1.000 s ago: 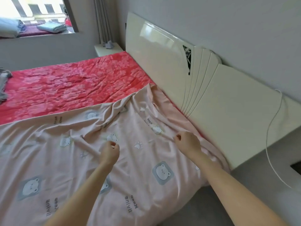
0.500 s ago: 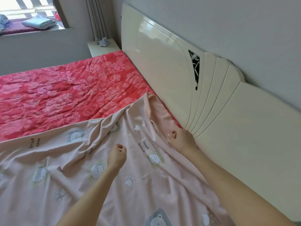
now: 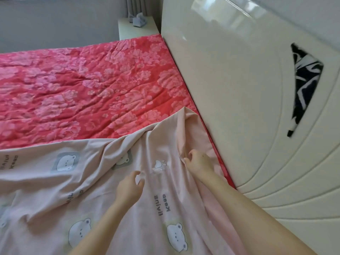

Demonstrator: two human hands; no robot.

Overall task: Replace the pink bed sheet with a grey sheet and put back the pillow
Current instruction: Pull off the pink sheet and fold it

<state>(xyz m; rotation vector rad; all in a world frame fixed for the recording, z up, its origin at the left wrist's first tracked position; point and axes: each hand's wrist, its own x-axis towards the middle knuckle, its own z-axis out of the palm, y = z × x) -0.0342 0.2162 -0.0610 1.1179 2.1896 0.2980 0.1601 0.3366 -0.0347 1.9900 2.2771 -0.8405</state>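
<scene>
From the head view, my left hand reaches forward over the bed, thumb and fingers curled together and pinching a small raised fold of the pink bed sheet. My right hand lies just beside the headboard, fingers curled in, and it grips a bunched ridge of the same sheet where the cloth gathers into creases. The sheet is pale pink, printed with white bears, paw marks and short lines of lettering. It covers the near part of the bed under both my forearms, and its far edge runs crookedly across the mattress, rising to a point against the headboard. Beyond that edge the red floral quilted pad lies bare, wrinkled, reaching to the far end of the bed. The headboard is glossy cream with curved grooves fanning out, and a narrow cutout in it shows a black-and-white pattern. Past the far corner of the bed stands a pale nightstand with a small grey-blue object on top, too small to name, and a curtain hangs behind it.
</scene>
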